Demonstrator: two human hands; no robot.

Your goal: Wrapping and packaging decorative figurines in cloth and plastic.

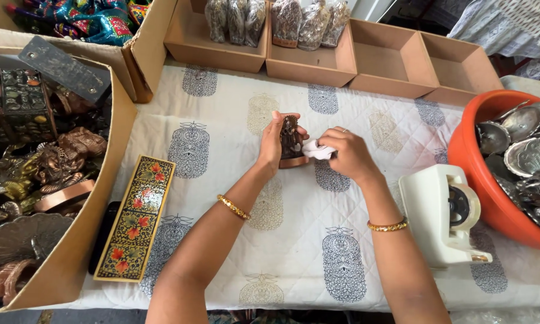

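Note:
A small dark bronze figurine [291,139] on a copper-coloured base stands upright at the middle of the quilted white cloth [222,120] printed with grey motifs. My left hand [272,144] grips it from the left side. My right hand [349,155] presses a small white cloth pad [316,150] against the figurine's right side. Each wrist wears a gold bangle.
A painted floral long box [135,219] lies at the left beside a cardboard box [84,240] of metal figurines. Open cardboard trays [354,75] line the far edge, two holding wrapped pieces. A cream tape dispenser [443,210] and an orange tub [480,180] of silver shell dishes sit at right.

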